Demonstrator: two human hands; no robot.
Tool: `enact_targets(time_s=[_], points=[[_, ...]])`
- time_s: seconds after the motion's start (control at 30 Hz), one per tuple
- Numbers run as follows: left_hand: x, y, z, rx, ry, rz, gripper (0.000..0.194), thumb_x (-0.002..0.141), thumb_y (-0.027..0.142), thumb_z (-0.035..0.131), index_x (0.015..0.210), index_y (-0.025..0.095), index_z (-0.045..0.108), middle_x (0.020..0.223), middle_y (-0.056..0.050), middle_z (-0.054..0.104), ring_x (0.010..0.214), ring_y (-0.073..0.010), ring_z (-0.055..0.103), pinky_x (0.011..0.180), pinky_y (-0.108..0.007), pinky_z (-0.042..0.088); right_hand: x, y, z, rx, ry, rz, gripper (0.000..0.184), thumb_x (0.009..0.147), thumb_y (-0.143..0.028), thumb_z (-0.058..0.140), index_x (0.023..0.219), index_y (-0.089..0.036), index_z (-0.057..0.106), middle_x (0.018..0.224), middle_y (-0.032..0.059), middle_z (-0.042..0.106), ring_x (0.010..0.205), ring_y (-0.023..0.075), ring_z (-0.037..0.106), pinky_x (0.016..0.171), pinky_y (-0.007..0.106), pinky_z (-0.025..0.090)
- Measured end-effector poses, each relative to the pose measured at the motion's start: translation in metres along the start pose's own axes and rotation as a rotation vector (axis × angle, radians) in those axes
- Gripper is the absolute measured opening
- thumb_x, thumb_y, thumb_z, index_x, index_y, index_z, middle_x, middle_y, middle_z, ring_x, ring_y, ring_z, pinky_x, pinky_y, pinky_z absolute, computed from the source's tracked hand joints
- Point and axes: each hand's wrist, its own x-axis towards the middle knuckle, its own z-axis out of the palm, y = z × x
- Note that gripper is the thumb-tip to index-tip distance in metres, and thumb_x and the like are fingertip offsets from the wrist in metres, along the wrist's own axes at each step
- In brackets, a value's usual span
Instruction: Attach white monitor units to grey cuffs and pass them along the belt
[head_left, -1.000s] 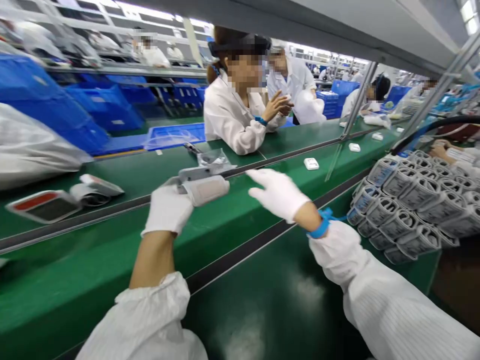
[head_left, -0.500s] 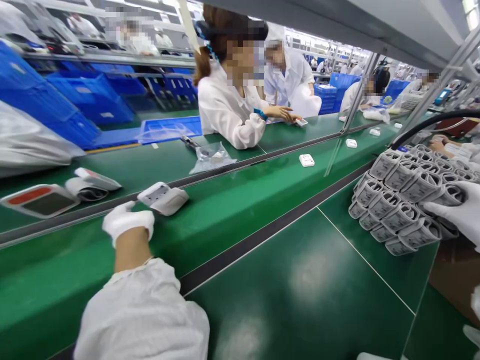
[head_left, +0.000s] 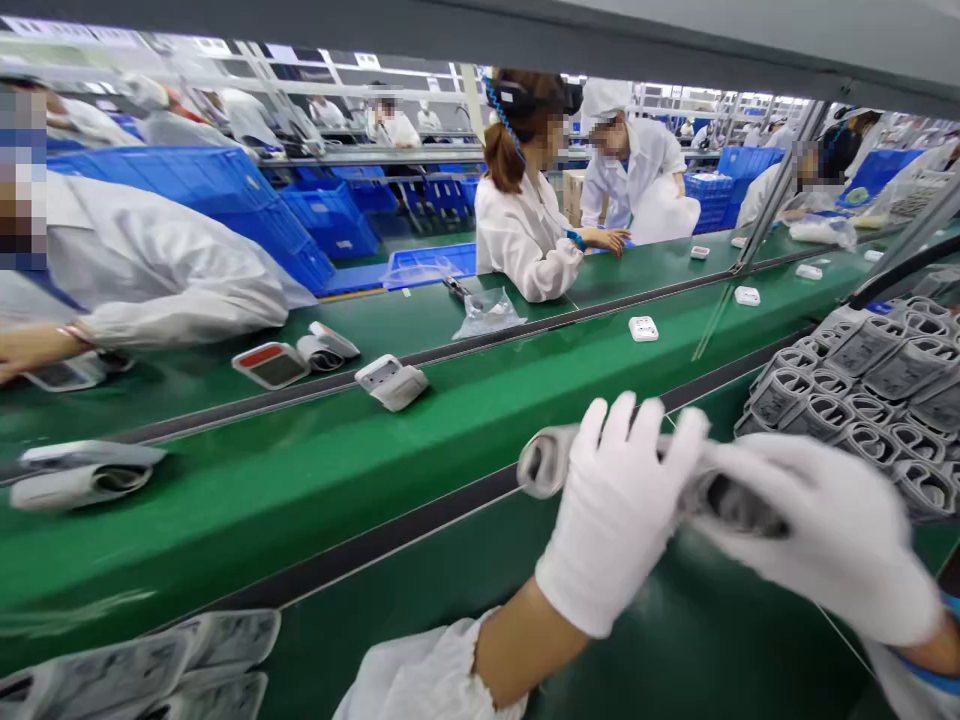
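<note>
My left hand [head_left: 616,505], in a white glove, is closed around a rolled grey cuff [head_left: 543,463], whose coiled end sticks out on its left side. Beside it, my right hand [head_left: 821,530], also gloved and blurred, is closed on another rolled cuff [head_left: 739,503] with a dark hollow middle. The two hands nearly meet above the green bench [head_left: 675,640]. To the right stands a stack of rolled cuffs [head_left: 862,400]. On the green belt [head_left: 465,440] beyond my hands sits a white monitor with a cuff [head_left: 391,383].
More grey cuffs [head_left: 150,670] lie at the lower left. Another monitor with a cuff [head_left: 86,475] is on the belt's left, and small white units [head_left: 643,329] lie farther right. Co-workers sit across the line; one sleeve [head_left: 187,270] reaches in at left. A metal post [head_left: 780,190] stands at right.
My left hand has left the monitor on the belt and come right, now holding a cuff. My right hand has moved left from the stack with a cuff. The view has turned left.
</note>
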Motion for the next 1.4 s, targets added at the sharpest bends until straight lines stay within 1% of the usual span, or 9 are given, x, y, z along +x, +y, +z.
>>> enact_targets(time_s=[0.07,0.23,0.4,0.53,0.63,0.87,1.03,1.2,1.4], points=[[-0.018,-0.007,0.02,0.01,-0.255,-0.135,0.013,0.097,0.024,0.064,0.108,0.021,0.069,0.101,-0.008,0.072,0.097,-0.0303,0.073,0.091,-0.048,0.057,0.009,-0.019,0.047,0.072,-0.101,-0.079,0.035,0.091,-0.041,0.079,0.119,-0.023,0.071,0.105,0.0094,0.074,0.086,0.024,0.069,0.072,0.034,0.053],[-0.08,-0.054,0.037,-0.034,-0.652,-0.264,0.037,0.096,0.058,0.063,0.098,0.021,0.069,0.094,-0.006,0.069,0.086,-0.0326,0.071,0.074,-0.046,0.054,-0.004,-0.019,0.142,0.414,-0.503,-0.126,0.07,0.082,-0.053,0.086,0.138,-0.017,0.065,0.103,0.0117,0.074,0.089,0.0288,0.069,0.076,0.043,0.059],[-0.113,-0.061,0.019,-0.005,-0.717,-0.351,0.035,0.097,0.056,0.063,0.101,0.022,0.07,0.102,-0.006,0.069,0.094,-0.032,0.07,0.08,-0.045,0.052,-0.001,0.027,0.145,0.599,-0.443,0.108,0.042,0.109,-0.04,0.048,0.142,-0.017,0.062,0.11,0.0111,0.075,0.098,0.0262,0.073,0.093,0.045,0.059],[-0.11,-0.053,0.021,0.05,-0.686,-0.488,0.028,0.098,0.045,0.065,0.109,0.019,0.068,0.106,-0.008,0.068,0.097,-0.0335,0.068,0.083,-0.047,0.052,0.005,-0.001,0.12,0.183,-0.069,-0.033,0.056,0.096,-0.044,0.069,0.144,-0.017,0.06,0.15,0.0207,0.057,0.145,0.0459,0.046,0.122,0.071,0.026],[-0.105,-0.042,0.027,0.02,-0.618,-0.426,0.032,0.097,0.041,0.067,0.119,0.017,0.066,0.115,-0.011,0.067,0.102,-0.033,0.066,0.086,-0.047,0.052,-0.002,-0.047,0.131,0.448,-0.26,-0.255,0.072,0.088,-0.041,0.078,0.151,-0.019,0.053,0.151,0.0197,0.057,0.139,0.0414,0.054,0.116,0.061,0.044],[-0.148,-0.063,0.023,-0.01,-0.411,-0.619,0.054,0.089,0.02,0.075,0.139,0.015,0.055,0.119,-0.015,0.071,0.112,-0.0349,0.069,0.098,-0.05,0.054,-0.011,-0.04,0.177,0.823,-0.319,0.302,0.048,0.112,-0.04,0.03,0.14,-0.015,0.059,0.13,0.0166,0.07,0.12,0.0272,0.07,0.101,0.044,0.058],[-0.174,-0.062,0.014,-0.09,-0.175,-0.342,0.099,0.091,0.005,0.061,0.168,0.019,-0.001,0.165,-0.021,0.042,0.153,-0.028,0.044,0.121,-0.042,0.044,0.012,-0.067,0.148,0.512,-0.113,-0.174,0.076,0.103,-0.045,0.059,0.166,-0.018,0.027,0.168,0.0208,0.036,0.161,0.0382,0.024,0.125,0.062,0.034],[-0.178,-0.061,0.006,0.116,-0.209,-0.597,0.083,0.077,0.02,0.085,0.149,0.012,0.046,0.144,-0.024,0.062,0.134,-0.0429,0.059,0.108,-0.056,0.052,0.04,-0.119,0.16,0.658,-0.436,-0.399,0.072,0.091,-0.045,0.077,0.148,-0.01,0.051,0.138,0.0229,0.064,0.126,0.0354,0.063,0.105,0.052,0.053],[-0.197,-0.068,0.008,0.02,-0.256,-0.676,0.021,0.089,0.014,0.062,0.108,0.022,0.067,0.094,-0.007,0.072,0.083,-0.027,0.068,0.072,-0.039,0.055,0.049,-0.128,0.187,0.946,-0.581,-0.131,0.037,0.093,-0.04,0.076,0.121,-0.016,0.07,0.101,0.0091,0.073,0.093,0.0227,0.069,0.088,0.038,0.055]])
